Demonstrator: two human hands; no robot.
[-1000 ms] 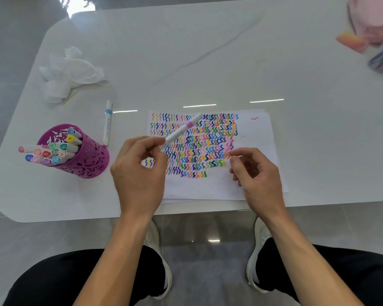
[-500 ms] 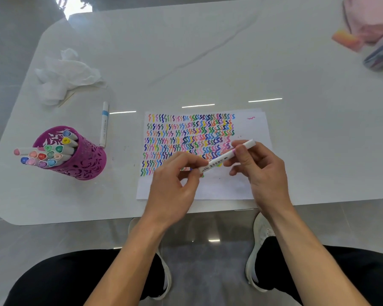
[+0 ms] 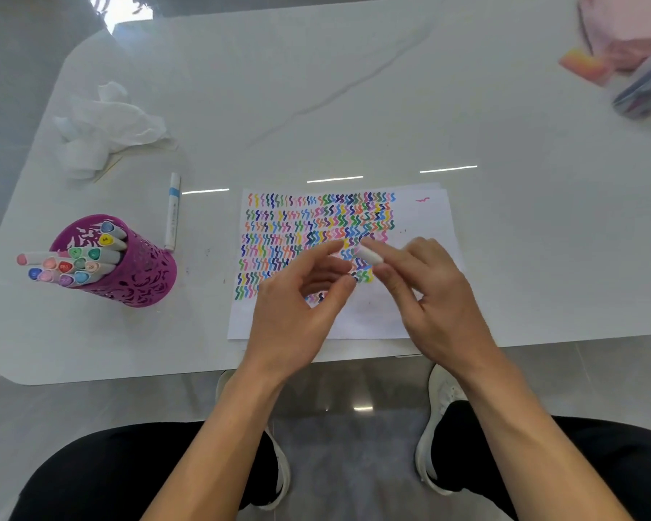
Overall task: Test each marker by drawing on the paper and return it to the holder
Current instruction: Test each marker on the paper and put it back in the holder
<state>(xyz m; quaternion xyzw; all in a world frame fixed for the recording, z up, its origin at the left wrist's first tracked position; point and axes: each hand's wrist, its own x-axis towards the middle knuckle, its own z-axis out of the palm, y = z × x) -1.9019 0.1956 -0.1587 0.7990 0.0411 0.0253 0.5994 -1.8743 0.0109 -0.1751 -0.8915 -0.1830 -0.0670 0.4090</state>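
White marker [image 3: 369, 253] pinched in my right hand [image 3: 440, 295] over the paper [image 3: 421, 220], my left hand [image 3: 294, 314] just beside, fingers loosely curled, thumb and forefinger apart, gripping nothing.

The scene is viewed from one head camera, directed forward and down, close above the surface [image 3: 466, 107].

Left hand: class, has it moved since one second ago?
Yes. The left hand moved right, from the left edge of the paper to over its middle.
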